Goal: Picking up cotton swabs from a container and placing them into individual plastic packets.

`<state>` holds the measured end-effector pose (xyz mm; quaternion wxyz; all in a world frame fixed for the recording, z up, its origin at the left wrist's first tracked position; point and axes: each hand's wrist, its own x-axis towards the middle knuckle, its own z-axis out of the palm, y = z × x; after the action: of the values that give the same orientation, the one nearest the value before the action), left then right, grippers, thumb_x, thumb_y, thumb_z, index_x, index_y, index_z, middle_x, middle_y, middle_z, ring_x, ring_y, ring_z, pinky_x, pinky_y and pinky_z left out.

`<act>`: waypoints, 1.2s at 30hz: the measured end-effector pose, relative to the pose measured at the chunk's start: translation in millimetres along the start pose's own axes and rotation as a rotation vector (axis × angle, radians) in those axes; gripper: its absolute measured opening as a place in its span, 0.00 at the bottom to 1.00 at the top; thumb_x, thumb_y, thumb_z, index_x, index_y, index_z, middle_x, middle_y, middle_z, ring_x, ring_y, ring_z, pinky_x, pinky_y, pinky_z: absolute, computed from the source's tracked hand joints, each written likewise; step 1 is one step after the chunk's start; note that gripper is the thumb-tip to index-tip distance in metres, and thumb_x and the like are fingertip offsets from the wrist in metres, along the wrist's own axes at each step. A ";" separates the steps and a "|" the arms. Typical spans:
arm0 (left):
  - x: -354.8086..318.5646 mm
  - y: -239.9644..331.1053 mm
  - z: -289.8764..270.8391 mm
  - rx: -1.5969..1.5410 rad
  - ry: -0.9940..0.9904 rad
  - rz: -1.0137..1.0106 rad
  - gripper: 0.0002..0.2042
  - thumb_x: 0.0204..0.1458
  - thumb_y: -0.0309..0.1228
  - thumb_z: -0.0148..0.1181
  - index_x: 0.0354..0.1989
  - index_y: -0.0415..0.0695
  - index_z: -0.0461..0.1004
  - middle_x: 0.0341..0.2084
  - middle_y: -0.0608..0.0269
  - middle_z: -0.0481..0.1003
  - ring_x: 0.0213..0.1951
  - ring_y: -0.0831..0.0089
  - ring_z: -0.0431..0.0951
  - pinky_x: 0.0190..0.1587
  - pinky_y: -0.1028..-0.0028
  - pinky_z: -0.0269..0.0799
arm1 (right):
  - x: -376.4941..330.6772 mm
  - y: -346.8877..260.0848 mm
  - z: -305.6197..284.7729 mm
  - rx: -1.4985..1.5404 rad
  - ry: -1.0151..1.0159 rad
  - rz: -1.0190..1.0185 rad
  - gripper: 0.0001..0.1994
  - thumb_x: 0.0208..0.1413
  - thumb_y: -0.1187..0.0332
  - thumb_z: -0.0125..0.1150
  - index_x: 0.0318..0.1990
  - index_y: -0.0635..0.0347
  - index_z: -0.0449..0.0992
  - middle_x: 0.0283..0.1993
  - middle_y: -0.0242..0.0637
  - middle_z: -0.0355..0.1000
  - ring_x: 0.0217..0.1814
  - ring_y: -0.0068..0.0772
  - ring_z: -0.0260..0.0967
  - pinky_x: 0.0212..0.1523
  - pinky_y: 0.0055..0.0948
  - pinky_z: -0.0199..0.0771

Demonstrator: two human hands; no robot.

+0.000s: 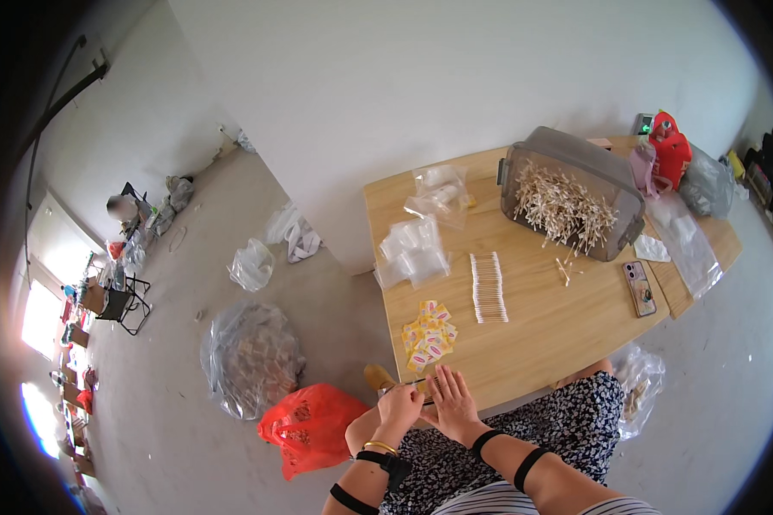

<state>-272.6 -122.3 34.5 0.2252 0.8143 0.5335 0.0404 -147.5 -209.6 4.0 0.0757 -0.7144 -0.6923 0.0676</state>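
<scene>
At the near left corner of the table, my left hand (399, 407) is curled closed around something small that I cannot make out. Beside it my right hand (453, 401) lies with fingers stretched out, its palm side hidden, close against the left. Just beyond the hands is a loose pile of small yellow and white printed cards (429, 335). A neat row of cotton swabs (489, 287) lies farther right on the wood. Behind it, a grey plastic bin (575, 148) tipped on its side holds a heap of loose cotton swabs (565, 206), a few spilling out.
Clear plastic bags (414, 251) lie on the table's (541, 343) left side. A phone (639, 288) rests near its right edge, and a red bag (668, 148) stands behind. On the floor at left sit a red plastic bag (311, 427) and a large filled clear bag (251, 359).
</scene>
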 end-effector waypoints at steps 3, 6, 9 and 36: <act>-0.1 -3.9 1.7 -0.010 0.023 0.022 0.13 0.50 0.39 0.56 0.25 0.42 0.78 0.27 0.54 0.78 0.34 0.54 0.79 0.37 0.59 0.74 | 3.8 -15.7 2.8 -0.003 0.017 -0.055 0.42 0.60 0.39 0.45 0.71 0.63 0.49 0.76 0.55 0.39 0.79 0.51 0.32 0.75 0.49 0.31; 1.3 -15.0 -1.1 0.010 0.044 0.097 0.12 0.49 0.39 0.58 0.28 0.43 0.78 0.27 0.53 0.76 0.35 0.53 0.78 0.41 0.58 0.72 | 7.2 -21.9 7.2 -0.055 -0.003 -0.066 0.43 0.59 0.40 0.47 0.72 0.64 0.48 0.76 0.55 0.38 0.79 0.51 0.31 0.75 0.48 0.30; -3.8 -18.9 -6.1 -0.002 0.247 0.142 0.14 0.47 0.39 0.63 0.36 0.42 0.75 0.32 0.51 0.74 0.39 0.51 0.76 0.45 0.59 0.70 | 2.8 1.5 9.1 0.179 0.049 -0.051 0.44 0.59 0.41 0.48 0.71 0.67 0.47 0.76 0.54 0.38 0.80 0.49 0.31 0.76 0.47 0.29; -1.3 -59.7 67.3 -1.085 0.237 -0.372 0.25 0.53 0.55 0.61 0.32 0.39 0.78 0.23 0.56 0.78 0.28 0.66 0.80 0.32 0.67 0.73 | -2.4 3.8 39.8 0.153 0.198 -0.095 0.44 0.62 0.36 0.37 0.73 0.63 0.42 0.78 0.49 0.33 0.79 0.56 0.23 0.75 0.52 0.26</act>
<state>-303.3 -125.6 -50.0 0.5521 0.4651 0.5919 0.3584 -151.8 -211.5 -35.8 0.2010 -0.6762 -0.7073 0.0457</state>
